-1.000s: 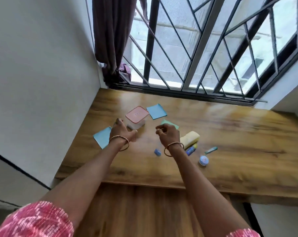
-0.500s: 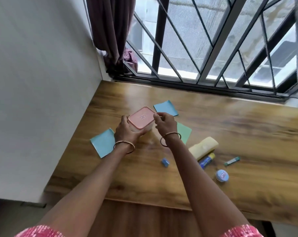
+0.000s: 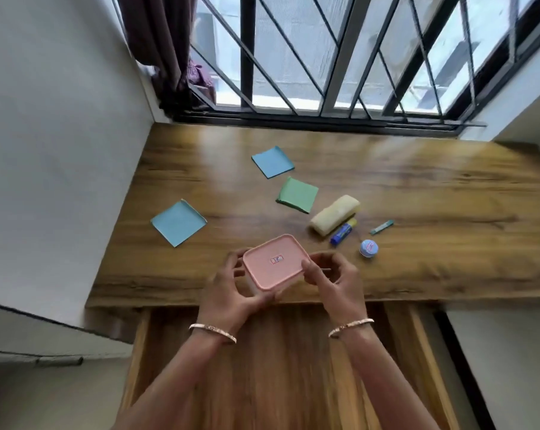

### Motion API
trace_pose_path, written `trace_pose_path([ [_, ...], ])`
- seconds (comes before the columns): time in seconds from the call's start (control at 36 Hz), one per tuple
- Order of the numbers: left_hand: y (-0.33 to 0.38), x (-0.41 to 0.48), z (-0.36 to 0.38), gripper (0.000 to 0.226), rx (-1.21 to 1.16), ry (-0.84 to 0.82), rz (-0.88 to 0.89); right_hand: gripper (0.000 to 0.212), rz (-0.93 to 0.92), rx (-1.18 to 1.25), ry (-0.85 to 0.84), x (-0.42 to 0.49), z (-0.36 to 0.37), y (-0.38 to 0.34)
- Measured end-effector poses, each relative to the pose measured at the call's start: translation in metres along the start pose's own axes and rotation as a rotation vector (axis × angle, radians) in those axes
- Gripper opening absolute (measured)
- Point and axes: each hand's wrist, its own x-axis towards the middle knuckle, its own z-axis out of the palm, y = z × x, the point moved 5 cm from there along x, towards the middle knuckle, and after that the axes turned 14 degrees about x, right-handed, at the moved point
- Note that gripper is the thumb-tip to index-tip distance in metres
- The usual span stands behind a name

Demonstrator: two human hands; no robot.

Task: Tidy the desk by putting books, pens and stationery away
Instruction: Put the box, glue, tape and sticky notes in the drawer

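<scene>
Now holding pink-lidded box [image 3: 275, 262] in both hands, raised just over the near edge of the desk [image 3: 417, 181], lid on, tipped a little toward the camera. Gripping with left hand [image 3: 228, 290], fingers curled round the left side and under the clear base. Pinching with right hand [image 3: 334, 274] at the right edge of the lid, fingertips bent over the rim. Cannot tell through the blur whether that corner is already prised up; looks seated.

Judged step: take lid off, ready to load loose stationery. To do well: keep the left grip on the base only, never across the lid, to avoid clamping it shut. Peel up from one corner with the right thumb rather than pulling flat. Expect a snap fit and a sudden release, so brace low over the desk or set down first. Hold level in case of contents inside. Park lid beside the notes, not on them.

Left out on the desk: two blue note pads [image 3: 179, 222] [image 3: 272, 162], green pad [image 3: 297, 194], pale yellow roll [image 3: 335, 214] touching blue glue stick [image 3: 343, 232], small teal piece [image 3: 382, 227], round blue tin [image 3: 369, 248] just right of the box. Load small rolling items first; check pad width against the box before forcing.
</scene>
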Motion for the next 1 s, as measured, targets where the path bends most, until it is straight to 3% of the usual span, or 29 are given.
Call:
trace_pose_path([
  [0.22, -0.003, -0.064, 0.048, 0.082, 0.068, -0.248, 0.136, 0.018, 0.195, 0.110, 0.194, -0.099, -0.070, 0.044],
  [0.39, -0.009, -0.081, 0.098, 0.108, 0.131, -0.457, 0.127, 0.006, 0.266, 0.090, 0.430, -0.133, -0.103, 0.075],
  [0.47, -0.009, -0.084, 0.124, 0.108, 0.145, -0.479, 0.099, 0.004, 0.296, 0.102, 0.557, -0.135, -0.118, 0.092],
  [0.58, -0.001, -0.084, 0.149, 0.085, 0.052, -0.489, -0.012, 0.004, 0.287, 0.063, 0.700, -0.132, -0.135, 0.102],
  [0.72, 0.009, -0.071, 0.174, 0.064, -0.058, -0.491, -0.118, 0.007, 0.303, 0.036, 0.730, -0.110, -0.152, 0.121],
  [1.0, 0.027, -0.041, 0.214, 0.057, -0.027, -0.448, -0.258, 0.007, 0.358, 0.445, 0.845, -0.054, -0.177, 0.132],
])
